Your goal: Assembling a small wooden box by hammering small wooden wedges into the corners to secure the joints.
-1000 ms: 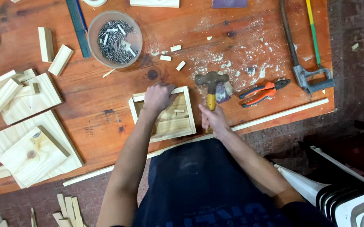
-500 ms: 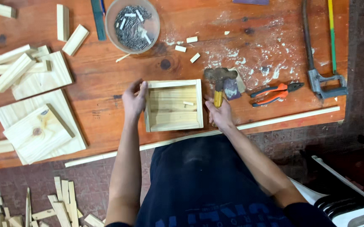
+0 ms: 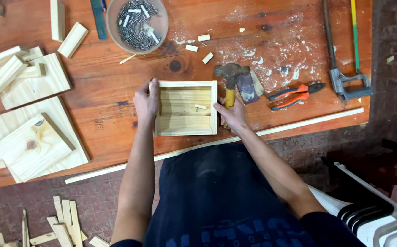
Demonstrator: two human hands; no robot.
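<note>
A small open wooden box (image 3: 184,121) lies flat on the red-brown workbench (image 3: 111,119), open side up, with a tiny wood chip inside. My left hand (image 3: 146,103) grips the box's left wall. My right hand (image 3: 231,116) rests against the box's right wall while it is closed around the yellow handle of a hammer (image 3: 229,75). The hammer's metal head points away from me, just past the box's far right corner.
A bowl of nails (image 3: 136,20) stands beyond the box. Orange pliers (image 3: 294,93) and a hacksaw (image 3: 345,68) lie to the right. Pine boards (image 3: 33,142) and blocks (image 3: 72,40) cover the left. A thin strip (image 3: 299,123) lines the near edge. A white chair (image 3: 372,215) stands at lower right.
The box, tipped up on edge a second ago, now lies flat with its open side up. My left hand shifted from its top to its left wall. The right hand kept the hammer.
</note>
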